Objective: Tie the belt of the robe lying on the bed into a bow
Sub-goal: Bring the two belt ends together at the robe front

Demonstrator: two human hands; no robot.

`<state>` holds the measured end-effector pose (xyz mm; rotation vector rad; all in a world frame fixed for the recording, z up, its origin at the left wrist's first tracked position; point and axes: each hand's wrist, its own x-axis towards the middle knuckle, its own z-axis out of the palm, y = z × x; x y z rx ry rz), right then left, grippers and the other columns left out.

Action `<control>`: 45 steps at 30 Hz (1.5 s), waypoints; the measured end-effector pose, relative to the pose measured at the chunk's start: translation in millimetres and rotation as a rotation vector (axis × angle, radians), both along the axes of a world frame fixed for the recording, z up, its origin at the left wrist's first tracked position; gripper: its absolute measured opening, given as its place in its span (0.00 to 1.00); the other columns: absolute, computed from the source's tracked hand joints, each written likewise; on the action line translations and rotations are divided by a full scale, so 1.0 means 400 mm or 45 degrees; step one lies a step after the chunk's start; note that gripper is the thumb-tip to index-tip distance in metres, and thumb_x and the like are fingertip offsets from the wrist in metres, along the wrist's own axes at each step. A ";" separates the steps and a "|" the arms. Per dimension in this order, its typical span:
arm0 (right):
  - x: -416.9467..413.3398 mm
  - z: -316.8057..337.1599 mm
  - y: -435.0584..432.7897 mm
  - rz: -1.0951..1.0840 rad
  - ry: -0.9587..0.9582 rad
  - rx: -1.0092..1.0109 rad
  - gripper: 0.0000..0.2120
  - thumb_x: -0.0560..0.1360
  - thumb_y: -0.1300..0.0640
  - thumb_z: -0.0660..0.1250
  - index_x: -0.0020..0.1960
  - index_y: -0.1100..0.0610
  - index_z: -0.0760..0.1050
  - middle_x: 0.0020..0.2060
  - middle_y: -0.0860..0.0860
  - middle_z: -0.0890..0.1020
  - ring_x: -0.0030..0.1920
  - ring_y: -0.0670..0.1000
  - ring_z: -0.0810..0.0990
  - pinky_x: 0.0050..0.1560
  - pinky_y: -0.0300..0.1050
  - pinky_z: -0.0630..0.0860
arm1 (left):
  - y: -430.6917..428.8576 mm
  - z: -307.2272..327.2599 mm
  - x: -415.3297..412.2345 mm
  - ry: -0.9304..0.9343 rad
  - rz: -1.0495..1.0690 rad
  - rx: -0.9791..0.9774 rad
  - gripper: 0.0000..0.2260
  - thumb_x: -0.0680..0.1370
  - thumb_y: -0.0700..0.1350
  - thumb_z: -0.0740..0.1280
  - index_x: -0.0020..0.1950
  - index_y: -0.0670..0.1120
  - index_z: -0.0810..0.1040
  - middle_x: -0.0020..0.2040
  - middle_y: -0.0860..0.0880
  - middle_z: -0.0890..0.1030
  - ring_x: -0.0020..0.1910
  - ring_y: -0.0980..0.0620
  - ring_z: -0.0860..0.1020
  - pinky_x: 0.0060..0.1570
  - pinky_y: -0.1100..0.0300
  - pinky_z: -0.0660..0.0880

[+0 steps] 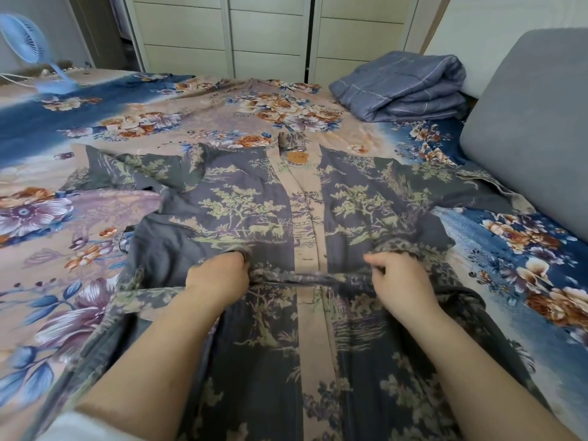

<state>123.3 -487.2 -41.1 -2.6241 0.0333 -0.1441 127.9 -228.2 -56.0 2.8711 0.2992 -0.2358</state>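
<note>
A grey-blue robe (pixel 254 202) printed with green trees lies face up on the bed, its beige front band running down the middle. The matching belt (pixel 308 277) stretches flat across the waist between my hands. My left hand (pixel 219 273) is closed on the belt left of the band. My right hand (pixel 394 278) pinches the belt on the right side, thumb and fingers closed on the fabric. One belt end (pixel 143 300) trails off to the left under my left forearm. No knot shows in the belt.
The floral bedsheet (pixel 95 128) covers the bed. A folded blue quilt (pixel 404 87) sits at the far right. A grey padded headboard (pixel 534 122) lines the right side. A light blue fan (pixel 28 39) stands at the far left, with wardrobe doors (pixel 264 33) behind.
</note>
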 end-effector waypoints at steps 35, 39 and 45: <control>0.044 -0.014 0.093 0.104 0.438 -0.221 0.15 0.75 0.42 0.64 0.58 0.48 0.76 0.55 0.48 0.80 0.60 0.56 0.75 0.61 0.55 0.63 | -0.101 -0.004 -0.031 -0.282 -0.356 -0.296 0.11 0.77 0.47 0.61 0.35 0.52 0.67 0.35 0.52 0.72 0.44 0.44 0.76 0.44 0.51 0.73; 0.035 -0.021 0.113 0.158 0.391 -0.299 0.07 0.76 0.46 0.64 0.48 0.48 0.77 0.47 0.48 0.82 0.54 0.56 0.76 0.56 0.54 0.63 | -0.107 0.008 -0.022 -0.411 -0.251 -0.571 0.11 0.79 0.45 0.59 0.36 0.48 0.67 0.34 0.48 0.74 0.38 0.45 0.74 0.37 0.53 0.69; 0.037 0.017 0.125 0.190 0.066 0.391 0.03 0.75 0.54 0.67 0.43 0.52 0.76 0.47 0.46 0.82 0.52 0.48 0.78 0.56 0.51 0.72 | -0.111 0.057 -0.029 -0.583 -0.063 -1.248 0.11 0.81 0.45 0.56 0.46 0.38 0.70 0.40 0.48 0.85 0.42 0.43 0.83 0.51 0.45 0.78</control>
